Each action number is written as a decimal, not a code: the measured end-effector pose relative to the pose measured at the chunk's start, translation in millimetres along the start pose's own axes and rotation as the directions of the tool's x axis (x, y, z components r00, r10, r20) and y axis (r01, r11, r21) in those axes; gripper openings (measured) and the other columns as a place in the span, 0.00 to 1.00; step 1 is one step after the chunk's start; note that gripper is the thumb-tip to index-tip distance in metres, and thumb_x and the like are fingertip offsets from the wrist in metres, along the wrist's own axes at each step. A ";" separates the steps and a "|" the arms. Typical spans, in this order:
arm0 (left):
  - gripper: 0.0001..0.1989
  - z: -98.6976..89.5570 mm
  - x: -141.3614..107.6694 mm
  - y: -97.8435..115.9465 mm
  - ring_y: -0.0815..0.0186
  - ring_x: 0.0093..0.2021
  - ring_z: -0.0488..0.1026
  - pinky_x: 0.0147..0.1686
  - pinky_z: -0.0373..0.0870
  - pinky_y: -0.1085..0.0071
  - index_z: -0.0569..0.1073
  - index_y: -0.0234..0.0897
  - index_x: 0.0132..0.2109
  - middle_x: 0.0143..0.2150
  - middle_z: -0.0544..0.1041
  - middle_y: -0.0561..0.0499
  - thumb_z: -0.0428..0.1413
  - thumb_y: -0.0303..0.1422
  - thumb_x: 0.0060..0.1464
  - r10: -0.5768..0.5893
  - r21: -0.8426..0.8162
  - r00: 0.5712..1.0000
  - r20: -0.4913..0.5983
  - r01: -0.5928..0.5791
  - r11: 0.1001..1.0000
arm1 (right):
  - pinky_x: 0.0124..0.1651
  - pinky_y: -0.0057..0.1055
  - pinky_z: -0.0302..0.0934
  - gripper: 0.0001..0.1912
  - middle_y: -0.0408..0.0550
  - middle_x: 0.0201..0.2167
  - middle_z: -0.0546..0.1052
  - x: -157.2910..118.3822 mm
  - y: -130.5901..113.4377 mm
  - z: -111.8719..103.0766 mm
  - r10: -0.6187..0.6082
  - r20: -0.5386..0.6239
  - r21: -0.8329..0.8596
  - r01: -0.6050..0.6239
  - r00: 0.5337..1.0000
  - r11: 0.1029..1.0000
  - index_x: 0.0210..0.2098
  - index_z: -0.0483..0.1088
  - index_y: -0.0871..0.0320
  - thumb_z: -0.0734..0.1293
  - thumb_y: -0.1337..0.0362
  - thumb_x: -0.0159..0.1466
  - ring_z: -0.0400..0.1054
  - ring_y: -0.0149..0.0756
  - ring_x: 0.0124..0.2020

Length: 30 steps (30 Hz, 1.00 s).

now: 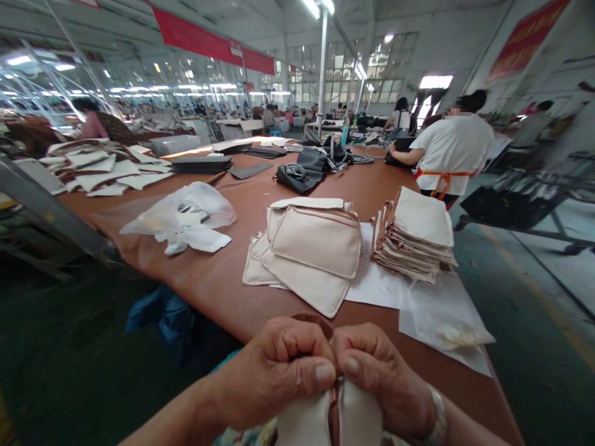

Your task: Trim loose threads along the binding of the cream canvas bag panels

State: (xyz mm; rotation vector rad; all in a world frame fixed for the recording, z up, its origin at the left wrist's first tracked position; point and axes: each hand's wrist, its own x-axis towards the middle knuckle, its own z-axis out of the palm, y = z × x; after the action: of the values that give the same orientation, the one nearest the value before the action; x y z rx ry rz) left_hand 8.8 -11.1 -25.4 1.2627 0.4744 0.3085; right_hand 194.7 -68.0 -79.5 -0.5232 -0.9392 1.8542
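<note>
Cream fabric pouch is sitting low at the near table edge, both hands pinching its brown-trimmed seam: left hand and right hand are clenching thumb to thumb. Working the edge evenly would keep it neat; finished pouches are lying beyond on the brown table.

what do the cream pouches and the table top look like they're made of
Cream pouches: seemingly matte woven fabric like canvas, soft edges, with brown piping that may be leatherette. Table top: smooth brown sheet, perhaps vinyl or board, with a faint sheen. Both hands pinch a similar pouch.
</note>
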 end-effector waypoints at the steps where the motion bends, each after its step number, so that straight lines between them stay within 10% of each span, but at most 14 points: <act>1: 0.18 -0.9 0.0 -2.9 0.75 0.22 0.56 0.22 0.51 0.77 0.67 0.33 0.31 0.26 0.63 0.56 0.60 0.43 0.57 -0.012 -0.041 1.000 0.005 0.013 0.999 | 0.20 0.22 0.42 0.19 0.36 0.19 0.59 0.1 3.1 0.5 -0.006 0.002 0.049 0.006 1.000 0.999 0.25 0.63 0.60 0.71 0.55 0.61 0.46 0.22 0.18; 9: 0.32 -6.2 -5.6 17.4 0.69 0.30 0.61 0.31 0.58 0.74 0.74 0.31 0.34 0.30 0.68 0.51 0.40 0.54 0.65 0.030 0.284 0.994 -0.103 0.000 0.959 | 0.27 0.24 0.45 0.19 0.40 0.25 0.60 2.4 -16.4 4.8 -0.069 0.072 -0.177 0.081 0.995 0.981 0.25 0.64 0.60 0.69 0.55 0.64 0.50 0.26 0.25; 17: 0.26 3.3 -5.3 26.6 0.74 0.22 0.49 0.20 0.45 0.74 0.59 0.37 0.26 0.23 0.55 0.59 0.54 0.53 0.58 -0.125 0.236 0.991 0.038 0.112 0.965 | 0.28 0.26 0.47 0.19 0.41 0.25 0.61 -2.4 -30.6 1.4 -0.074 0.160 -0.490 0.144 0.984 0.860 0.26 0.62 0.59 0.65 0.53 0.66 0.51 0.28 0.26; 25: 0.24 13.3 -15.0 26.8 0.71 0.26 0.51 0.25 0.48 0.72 0.55 0.38 0.25 0.26 0.56 0.57 0.50 0.47 0.64 0.101 0.639 0.995 -0.018 -0.066 0.767 | 0.25 0.26 0.45 0.26 0.38 0.21 0.57 6.2 -47.3 7.4 0.107 0.260 -0.632 0.085 0.960 0.771 0.22 0.58 0.58 0.61 0.45 0.67 0.49 0.26 0.22; 30: 0.26 7.6 -12.1 9.5 0.71 0.25 0.54 0.24 0.51 0.72 0.61 0.37 0.27 0.24 0.59 0.57 0.52 0.54 0.59 0.117 0.387 0.993 0.002 -0.109 0.916 | 0.23 0.25 0.44 0.24 0.37 0.18 0.57 8.2 -32.5 7.0 0.026 0.242 -0.490 0.099 0.970 0.866 0.21 0.61 0.58 0.66 0.49 0.64 0.49 0.25 0.20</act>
State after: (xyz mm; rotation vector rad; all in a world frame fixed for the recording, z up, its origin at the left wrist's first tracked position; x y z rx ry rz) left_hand 2.5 -20.5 -12.5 1.6785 0.4963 0.3362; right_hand 204.4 -55.4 -49.3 -0.5883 -1.6074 1.6549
